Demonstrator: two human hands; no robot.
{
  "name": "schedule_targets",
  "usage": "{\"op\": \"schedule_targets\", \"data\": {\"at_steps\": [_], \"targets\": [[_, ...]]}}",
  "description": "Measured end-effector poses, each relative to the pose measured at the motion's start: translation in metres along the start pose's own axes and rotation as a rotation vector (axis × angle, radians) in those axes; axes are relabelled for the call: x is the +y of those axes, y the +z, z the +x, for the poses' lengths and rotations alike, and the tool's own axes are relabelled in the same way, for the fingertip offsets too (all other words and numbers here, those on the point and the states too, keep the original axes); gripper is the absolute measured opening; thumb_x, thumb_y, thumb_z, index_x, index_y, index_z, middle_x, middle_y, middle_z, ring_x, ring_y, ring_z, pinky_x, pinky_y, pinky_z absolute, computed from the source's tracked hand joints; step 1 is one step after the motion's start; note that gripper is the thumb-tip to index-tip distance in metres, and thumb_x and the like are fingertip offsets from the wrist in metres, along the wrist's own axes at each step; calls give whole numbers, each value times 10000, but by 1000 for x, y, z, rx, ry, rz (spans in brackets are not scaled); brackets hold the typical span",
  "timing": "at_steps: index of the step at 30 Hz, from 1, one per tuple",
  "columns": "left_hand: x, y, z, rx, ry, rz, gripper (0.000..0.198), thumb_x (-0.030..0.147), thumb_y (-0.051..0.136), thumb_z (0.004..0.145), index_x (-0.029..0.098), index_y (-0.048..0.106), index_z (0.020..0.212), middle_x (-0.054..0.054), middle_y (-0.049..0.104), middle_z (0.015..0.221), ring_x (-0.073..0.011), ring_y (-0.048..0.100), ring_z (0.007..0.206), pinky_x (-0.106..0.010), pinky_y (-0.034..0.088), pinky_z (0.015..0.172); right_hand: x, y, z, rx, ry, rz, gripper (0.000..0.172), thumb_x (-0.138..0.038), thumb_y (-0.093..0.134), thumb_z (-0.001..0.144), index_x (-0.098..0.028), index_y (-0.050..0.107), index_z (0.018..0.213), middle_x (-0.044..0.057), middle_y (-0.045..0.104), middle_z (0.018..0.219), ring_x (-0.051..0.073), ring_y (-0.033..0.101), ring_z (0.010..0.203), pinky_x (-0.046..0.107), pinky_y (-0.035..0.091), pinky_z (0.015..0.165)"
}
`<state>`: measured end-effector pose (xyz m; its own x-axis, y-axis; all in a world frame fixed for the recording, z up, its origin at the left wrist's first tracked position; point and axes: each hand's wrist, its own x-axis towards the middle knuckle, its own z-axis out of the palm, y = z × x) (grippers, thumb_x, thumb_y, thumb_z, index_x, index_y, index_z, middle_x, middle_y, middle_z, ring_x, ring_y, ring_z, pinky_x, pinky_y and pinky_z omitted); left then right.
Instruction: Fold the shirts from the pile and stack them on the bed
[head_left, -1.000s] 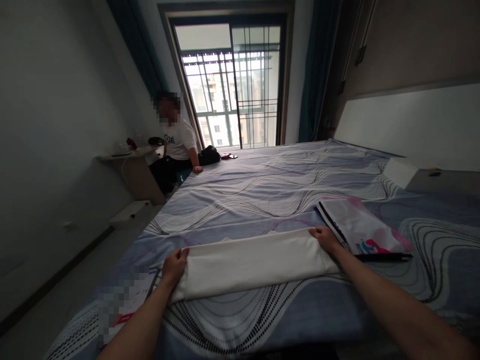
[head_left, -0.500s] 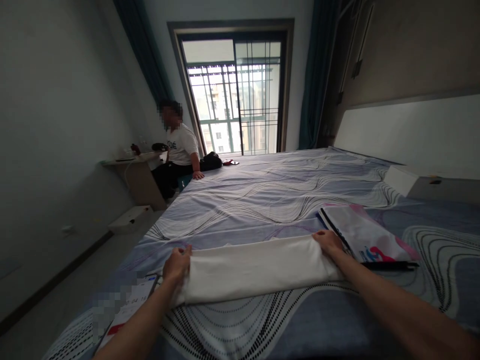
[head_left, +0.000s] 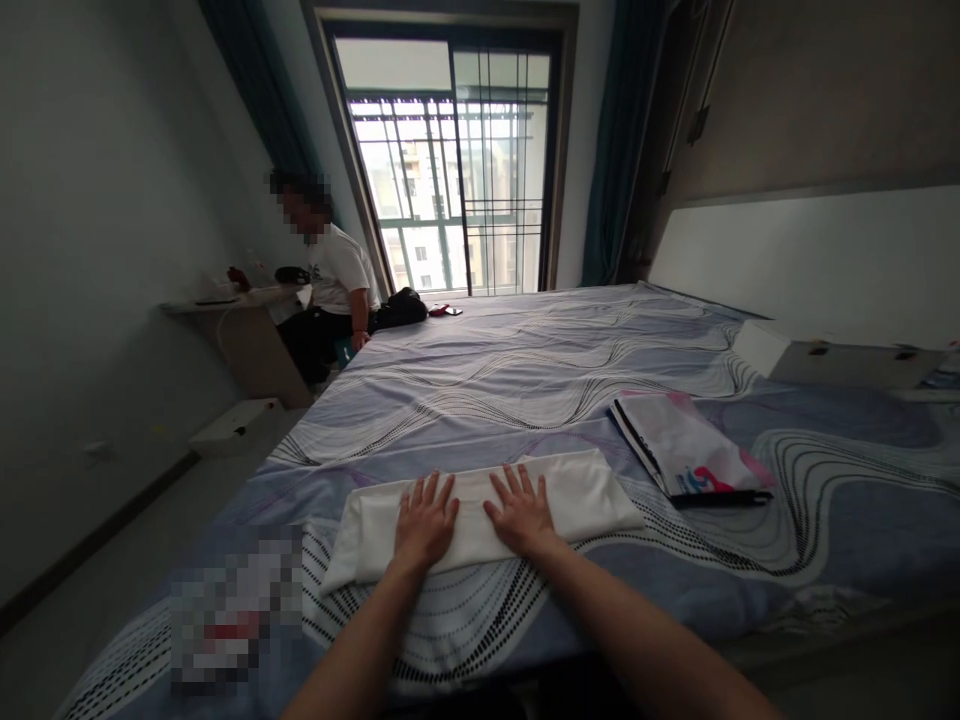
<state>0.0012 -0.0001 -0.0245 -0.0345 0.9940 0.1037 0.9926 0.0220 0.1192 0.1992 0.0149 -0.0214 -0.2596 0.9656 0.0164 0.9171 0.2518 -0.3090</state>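
Note:
A white cloth (head_left: 480, 500), folded into a long flat strip, lies across the near part of a patterned bed sheet (head_left: 510, 400). My left hand (head_left: 426, 520) rests flat on the cloth left of its middle, fingers spread. Flat on the cloth just to the right is my right hand (head_left: 523, 508), its fingers also apart. A gap separates the two hands, with the cloth showing between them. Neither hand grips anything.
Right of the cloth lies a folded white and pink item (head_left: 686, 445) with a black edge. A white box (head_left: 840, 360) stands at the bed's right. A person (head_left: 337, 270) sits by a small desk (head_left: 255, 340) at the far left. Something pixelated (head_left: 240, 610) lies front left.
Both hands have let go of the cloth's ends and moved inward onto its top, opening flat. The seated person's hand has drawn back toward the bed's edge. The view has shifted.

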Motion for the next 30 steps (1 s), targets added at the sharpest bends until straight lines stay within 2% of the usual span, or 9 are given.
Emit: {"op": "schedule_targets", "data": {"at_steps": [5,13,17,22,30], "targets": [[-46,-12,2,-8,-99,67,583,463,296,989,291,348,1543,-105,334,1624,-331,270,1497,-516,210,1195,60,-17,13,59,145,-60,689,-624,320,973,-303,269,1580,49,186,1672,303,86,1531,560,-55,1190],[-102,-10,1,-22,-173,65,636,500,273,973,237,341,1549,-141,316,1626,-336,257,1502,-523,233,1184,143,-30,6,123,357,-101,652,-642,327,972,-344,334,1552,43,224,1662,311,126,1521,588,42,1186],[-109,-7,3,-11,-217,38,667,536,239,964,241,321,1557,-125,298,1636,-328,238,1511,-547,234,1184,171,-31,2,163,420,-96,681,-658,326,967,-325,321,1561,52,222,1662,309,151,1518,557,77,1200],[-110,-4,2,-1,-238,43,662,518,245,967,226,325,1556,-127,292,1639,-315,224,1518,-554,228,1189,188,-25,-6,189,420,-132,685,-649,321,971,-318,298,1570,48,249,1654,292,171,1519,534,97,1213],[-115,1,-17,14,-226,46,648,440,229,974,190,278,1570,-118,233,1658,-306,170,1535,-578,247,1175,209,-23,-47,188,418,-209,719,-625,331,967,-240,309,1574,44,220,1663,276,145,1527,455,183,1213]]}}
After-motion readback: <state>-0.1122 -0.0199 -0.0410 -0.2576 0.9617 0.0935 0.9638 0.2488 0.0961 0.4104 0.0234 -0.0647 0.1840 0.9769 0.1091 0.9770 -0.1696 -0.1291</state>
